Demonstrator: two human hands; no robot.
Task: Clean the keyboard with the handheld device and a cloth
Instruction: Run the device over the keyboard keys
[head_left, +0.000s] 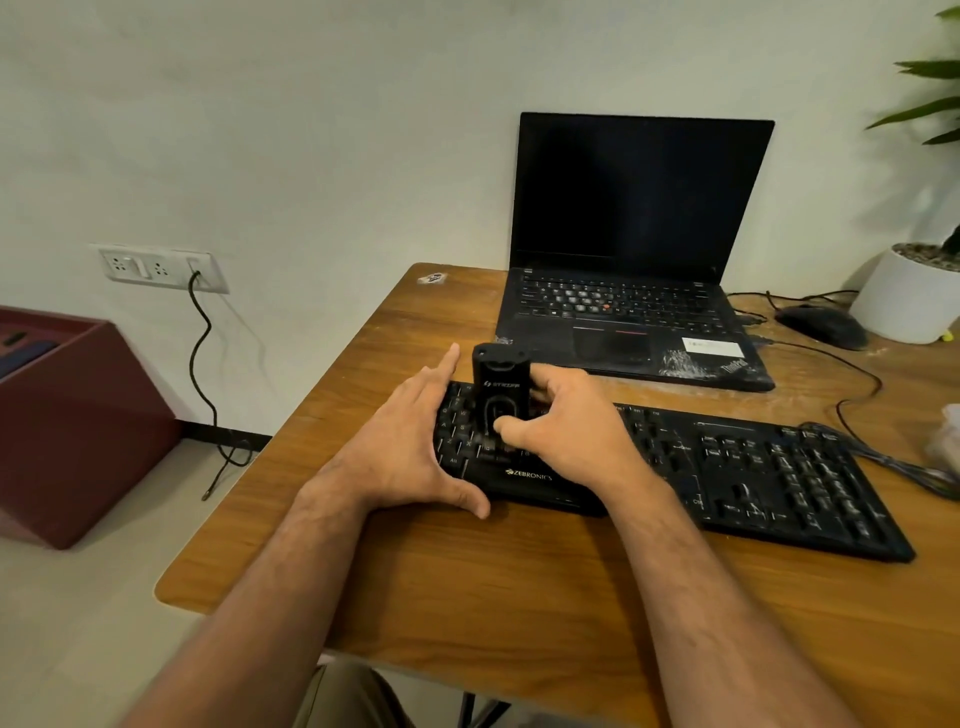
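A black keyboard (753, 467) lies across the wooden desk (519, 597). A black handheld device (501, 384) stands upright over the keyboard's left keys. My right hand (566, 421) grips it from the right, thumb on its front. My left hand (410, 441) rests flat on the keyboard's left end, fingers spread, thumb at the front edge. A pale cloth-like bundle (948, 436) shows at the right edge, only partly in view.
An open black laptop (634, 260) with a dark screen sits behind the keyboard. A black mouse (823, 325) and a white plant pot (909, 299) stand at the back right, with cables trailing. A maroon box (78, 426) is on the floor left.
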